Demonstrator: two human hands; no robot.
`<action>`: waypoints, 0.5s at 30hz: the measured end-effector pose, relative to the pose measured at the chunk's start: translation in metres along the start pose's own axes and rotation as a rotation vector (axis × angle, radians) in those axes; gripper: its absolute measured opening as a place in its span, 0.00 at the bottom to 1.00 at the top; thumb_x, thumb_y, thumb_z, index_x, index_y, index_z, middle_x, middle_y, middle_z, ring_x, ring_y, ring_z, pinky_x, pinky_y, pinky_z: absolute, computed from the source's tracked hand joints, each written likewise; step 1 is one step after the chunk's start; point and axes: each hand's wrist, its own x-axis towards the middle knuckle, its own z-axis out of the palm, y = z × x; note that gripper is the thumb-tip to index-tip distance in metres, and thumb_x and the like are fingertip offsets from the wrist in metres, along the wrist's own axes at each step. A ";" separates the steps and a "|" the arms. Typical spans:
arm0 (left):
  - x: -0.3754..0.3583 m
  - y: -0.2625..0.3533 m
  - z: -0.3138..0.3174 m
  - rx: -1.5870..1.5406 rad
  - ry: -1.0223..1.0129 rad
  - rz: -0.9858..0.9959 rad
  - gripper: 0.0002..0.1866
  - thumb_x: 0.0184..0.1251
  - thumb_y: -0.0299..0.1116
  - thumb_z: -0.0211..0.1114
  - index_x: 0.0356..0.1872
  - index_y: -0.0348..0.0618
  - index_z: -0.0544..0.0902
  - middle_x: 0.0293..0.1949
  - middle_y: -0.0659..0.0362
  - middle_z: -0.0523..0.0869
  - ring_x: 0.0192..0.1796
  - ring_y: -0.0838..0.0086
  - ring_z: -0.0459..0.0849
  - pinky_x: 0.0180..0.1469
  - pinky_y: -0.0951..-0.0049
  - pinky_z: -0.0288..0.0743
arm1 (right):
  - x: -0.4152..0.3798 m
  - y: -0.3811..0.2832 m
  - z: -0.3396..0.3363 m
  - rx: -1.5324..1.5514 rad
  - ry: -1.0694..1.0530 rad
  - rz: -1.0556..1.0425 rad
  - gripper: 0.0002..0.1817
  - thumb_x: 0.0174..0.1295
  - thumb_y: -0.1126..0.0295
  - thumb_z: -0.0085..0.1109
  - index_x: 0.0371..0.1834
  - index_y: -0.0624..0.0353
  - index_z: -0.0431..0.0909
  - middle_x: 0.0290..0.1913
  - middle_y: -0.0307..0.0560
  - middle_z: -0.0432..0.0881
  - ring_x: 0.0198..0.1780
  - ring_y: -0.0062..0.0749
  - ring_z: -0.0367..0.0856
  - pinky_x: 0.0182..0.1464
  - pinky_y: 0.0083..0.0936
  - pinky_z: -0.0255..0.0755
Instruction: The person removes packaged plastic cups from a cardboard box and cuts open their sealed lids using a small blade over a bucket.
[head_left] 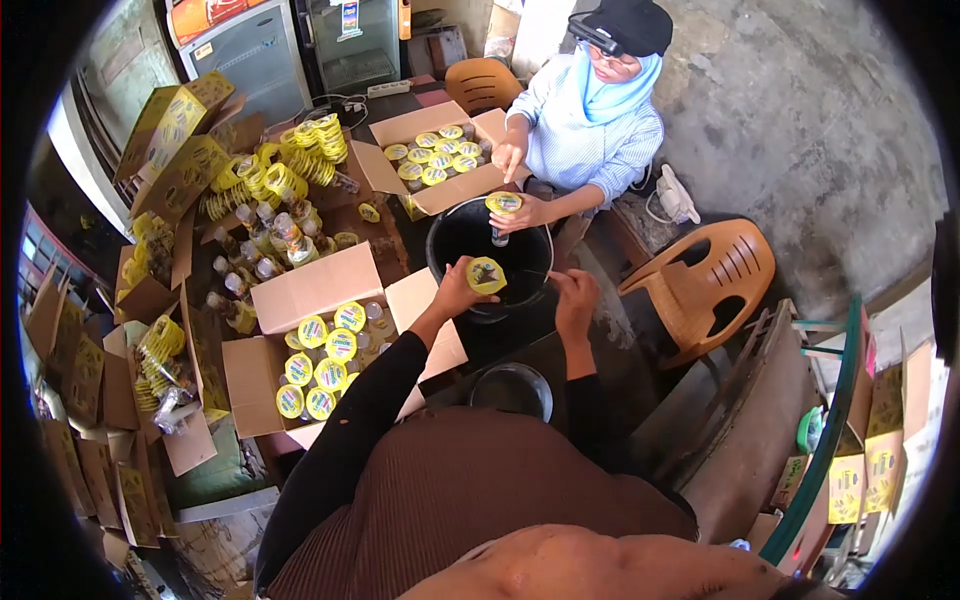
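Observation:
In my left hand (458,289) is a plastic cup with a yellow lid (484,268), tilted toward me over the black bucket (440,243); a dark patch shows in the lid's middle. My right hand (577,302) is closed at the bucket's right rim. A thin dark tool (537,273) seems to stick out of its fingers toward the cup; its kind is too small to tell. Across the bucket, a co-worker's hand (527,213) holds another yellow-lidded cup (503,204) upright, and their other hand (511,155) points down above it.
Left of me stands an open carton (255,375) of yellow-lidded cups; another carton (440,195) sits farther back. Stacked yellow rings (285,165) and clear cups (265,240) crowd the table's left. A dark basin (512,388) is before me, an orange chair (700,285) at right.

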 end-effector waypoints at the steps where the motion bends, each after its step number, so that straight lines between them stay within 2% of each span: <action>1: 0.000 -0.002 0.002 -0.135 0.040 -0.044 0.45 0.39 0.45 0.89 0.57 0.40 0.72 0.49 0.53 0.87 0.55 0.62 0.85 0.68 0.52 0.67 | -0.008 0.005 -0.006 0.000 0.008 0.008 0.14 0.62 0.75 0.59 0.46 0.45 0.87 0.42 0.37 0.76 0.50 0.38 0.75 0.56 0.37 0.64; 2: 0.004 -0.004 0.002 -0.269 0.082 -0.086 0.43 0.40 0.42 0.89 0.56 0.39 0.72 0.48 0.53 0.86 0.52 0.67 0.86 0.62 0.59 0.77 | -0.015 0.009 -0.011 0.003 0.027 0.069 0.13 0.64 0.76 0.59 0.47 0.45 0.87 0.42 0.38 0.76 0.50 0.39 0.75 0.55 0.38 0.65; 3: 0.007 -0.002 0.000 -0.264 0.076 -0.082 0.43 0.40 0.42 0.89 0.56 0.39 0.72 0.48 0.53 0.86 0.52 0.67 0.86 0.62 0.59 0.77 | -0.023 0.012 -0.017 0.006 0.043 0.130 0.13 0.66 0.76 0.59 0.48 0.45 0.88 0.42 0.39 0.75 0.50 0.41 0.75 0.55 0.39 0.66; 6: 0.014 0.017 -0.017 -0.301 0.253 0.001 0.45 0.37 0.45 0.90 0.55 0.36 0.73 0.45 0.49 0.88 0.47 0.60 0.89 0.51 0.64 0.82 | -0.049 0.022 -0.030 -0.046 0.056 0.204 0.12 0.66 0.77 0.61 0.47 0.46 0.87 0.43 0.40 0.74 0.49 0.41 0.74 0.56 0.40 0.66; 8: 0.015 0.050 -0.043 -0.159 0.286 -0.015 0.41 0.40 0.47 0.88 0.52 0.35 0.75 0.44 0.50 0.88 0.48 0.63 0.88 0.52 0.65 0.81 | -0.063 0.024 -0.038 -0.065 0.067 0.250 0.12 0.66 0.77 0.61 0.47 0.46 0.87 0.43 0.40 0.74 0.49 0.41 0.74 0.56 0.40 0.66; 12: 0.020 0.074 -0.065 -0.103 0.255 0.004 0.37 0.39 0.50 0.88 0.47 0.38 0.80 0.40 0.49 0.89 0.46 0.56 0.90 0.51 0.60 0.81 | -0.090 0.024 -0.047 -0.063 0.068 0.393 0.12 0.66 0.77 0.60 0.48 0.47 0.87 0.43 0.41 0.74 0.49 0.41 0.74 0.56 0.41 0.67; 14: 0.019 0.078 -0.066 0.175 0.131 -0.086 0.39 0.37 0.56 0.86 0.46 0.40 0.80 0.38 0.49 0.90 0.45 0.54 0.90 0.49 0.57 0.80 | -0.101 0.023 -0.046 -0.042 0.074 0.425 0.12 0.67 0.77 0.60 0.48 0.47 0.87 0.43 0.41 0.74 0.49 0.42 0.74 0.55 0.41 0.67; 15: 0.018 0.069 -0.058 0.264 0.141 -0.072 0.40 0.36 0.62 0.84 0.45 0.41 0.80 0.38 0.49 0.90 0.45 0.53 0.89 0.46 0.55 0.79 | -0.104 0.023 -0.045 -0.024 0.079 0.445 0.13 0.67 0.77 0.60 0.48 0.47 0.87 0.43 0.41 0.74 0.49 0.42 0.74 0.55 0.41 0.67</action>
